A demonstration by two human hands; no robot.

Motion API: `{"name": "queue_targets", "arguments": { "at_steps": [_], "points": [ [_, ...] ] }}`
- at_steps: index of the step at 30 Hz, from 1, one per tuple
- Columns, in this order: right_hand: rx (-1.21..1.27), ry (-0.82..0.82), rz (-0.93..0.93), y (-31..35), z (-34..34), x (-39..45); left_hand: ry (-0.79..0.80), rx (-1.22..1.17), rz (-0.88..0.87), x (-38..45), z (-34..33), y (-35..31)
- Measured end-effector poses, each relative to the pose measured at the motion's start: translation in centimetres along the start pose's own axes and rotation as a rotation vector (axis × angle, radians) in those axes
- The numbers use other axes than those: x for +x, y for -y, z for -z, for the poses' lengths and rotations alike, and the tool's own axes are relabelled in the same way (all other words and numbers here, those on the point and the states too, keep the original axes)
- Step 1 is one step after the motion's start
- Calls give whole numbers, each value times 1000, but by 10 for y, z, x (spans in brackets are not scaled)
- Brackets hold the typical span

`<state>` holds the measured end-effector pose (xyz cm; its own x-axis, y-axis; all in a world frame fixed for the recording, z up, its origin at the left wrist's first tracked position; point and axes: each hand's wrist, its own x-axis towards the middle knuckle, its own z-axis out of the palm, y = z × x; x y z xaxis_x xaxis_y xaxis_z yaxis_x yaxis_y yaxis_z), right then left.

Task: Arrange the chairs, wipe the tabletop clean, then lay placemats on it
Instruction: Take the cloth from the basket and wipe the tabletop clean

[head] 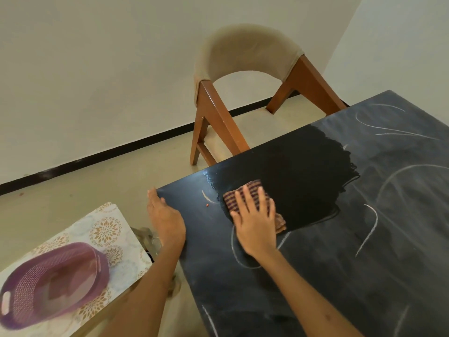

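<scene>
No brand, label or legible writing shows anywhere; the only marks are pale chalky curved streaks scattered over the black matte counter. The right hand lies flat, fingers straight and slightly spread, pressing a folded brown-and-cream striped cloth onto the counter near its far left corner. Beyond and to the right of the cloth spreads a glossy, darker wet patch where the streaks are gone, its right edge ragged. The left hand rests open along the left edge of the counter, fingers straight and together, holding nothing. Between the two hands a small orange crumb lies on the surface beside a short pale smear. At the far edge of the counter stands a wooden chair with a beige upholstered curved backrest, its seat partly tucked beneath the top. To the left, apart from the counter, a lower surface covered with a pale floral-patterned sheet carries a purple oval perforated plastic basket, blurred. Beige floor and white walls with a dark skirting strip lie behind.
</scene>
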<state>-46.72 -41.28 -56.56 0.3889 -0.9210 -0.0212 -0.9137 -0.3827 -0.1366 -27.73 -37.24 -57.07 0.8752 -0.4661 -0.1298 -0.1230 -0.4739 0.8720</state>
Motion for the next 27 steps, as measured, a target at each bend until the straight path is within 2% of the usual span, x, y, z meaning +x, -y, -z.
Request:
{"name": "queue_targets", "arguments": {
  "at_steps": [4,7,11,14,17,21,24,27],
  "points": [
    [-1,60,86,38,-4,44,40,-142,90,1,7,2],
    [3,66,17,55,-3,84,72,-241,123,0,23,-1],
    [20,57,-41,93,-8,94,145,-263,179,7,45,11],
    [18,65,148,135,-13,77,164,-325,215,11,50,21],
    [-25,107,408,167,-18,53,104,-398,300,11,54,28],
    [-51,114,539,154,-20,45,73,-368,324,3,60,36],
    [-42,95,433,125,-16,43,102,-363,310,-6,63,39],
    [-16,58,180,86,-11,44,144,-326,305,-15,67,42]
  ]
}}
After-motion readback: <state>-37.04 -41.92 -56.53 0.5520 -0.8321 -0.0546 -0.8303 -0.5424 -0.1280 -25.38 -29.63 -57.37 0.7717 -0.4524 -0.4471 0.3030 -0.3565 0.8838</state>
